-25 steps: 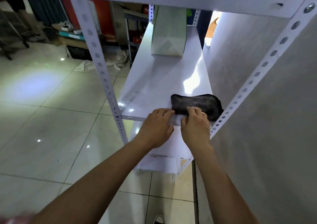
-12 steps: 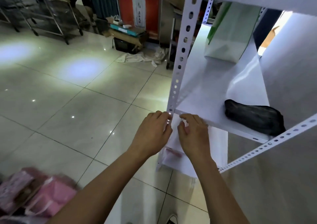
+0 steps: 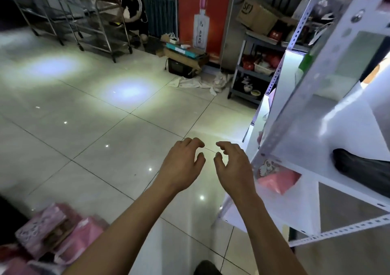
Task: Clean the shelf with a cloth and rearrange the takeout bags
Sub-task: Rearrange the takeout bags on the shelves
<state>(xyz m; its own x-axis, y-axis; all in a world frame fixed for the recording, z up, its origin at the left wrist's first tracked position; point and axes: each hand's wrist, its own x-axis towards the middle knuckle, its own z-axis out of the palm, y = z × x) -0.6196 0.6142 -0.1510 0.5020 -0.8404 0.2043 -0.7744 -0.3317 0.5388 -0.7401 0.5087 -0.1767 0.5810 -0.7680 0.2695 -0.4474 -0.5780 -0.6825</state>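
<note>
My left hand (image 3: 181, 165) and my right hand (image 3: 232, 167) hover side by side over the tiled floor, fingers curled and apart, holding nothing. Both are left of the white metal shelf (image 3: 312, 148) and not touching it. A dark cloth (image 3: 363, 169) lies bunched on the shelf board at the right edge. A green and white takeout bag (image 3: 356, 57) stands at the far end of that board. A pink bag (image 3: 278, 179) sits on the level below. Several pink takeout bags (image 3: 52, 239) lie on the floor at the lower left.
A perforated shelf post (image 3: 312, 80) runs diagonally just right of my right hand. Across the floor stand steel racks (image 3: 88, 21), a grey cart (image 3: 257, 68) with goods, cardboard boxes (image 3: 255, 13), crumpled white paper (image 3: 202, 82) and a seated person (image 3: 133, 11).
Both hands have left the shelf's front edge and drawn left over the floor, fingers now spread. My view has swung left, so the shelf and cloth sit at the right.
</note>
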